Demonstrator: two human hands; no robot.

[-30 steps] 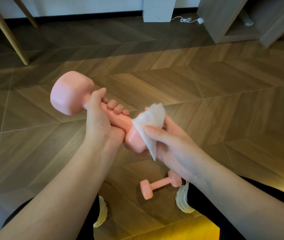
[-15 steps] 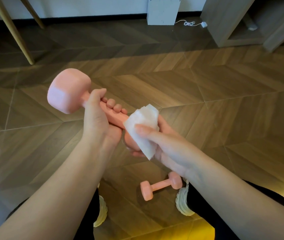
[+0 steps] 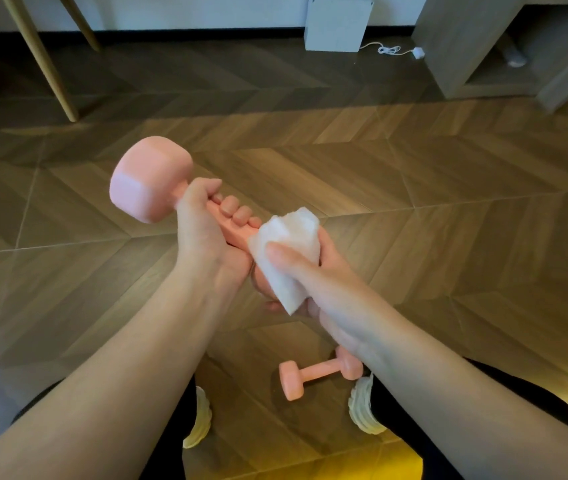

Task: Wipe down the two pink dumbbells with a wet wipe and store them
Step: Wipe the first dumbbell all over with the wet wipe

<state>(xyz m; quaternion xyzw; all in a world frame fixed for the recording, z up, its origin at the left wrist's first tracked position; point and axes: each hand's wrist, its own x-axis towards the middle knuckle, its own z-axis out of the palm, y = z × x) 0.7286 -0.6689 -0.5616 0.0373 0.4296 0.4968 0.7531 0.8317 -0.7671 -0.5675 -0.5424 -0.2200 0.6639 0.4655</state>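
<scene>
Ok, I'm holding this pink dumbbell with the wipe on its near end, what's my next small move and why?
Probably twist the wet wipe round the near head of the held dumbbell: your right hand wraps it there, while your left hand grips the handle, steadying it. The far head and the second dumbbell on the floor can wait.
</scene>
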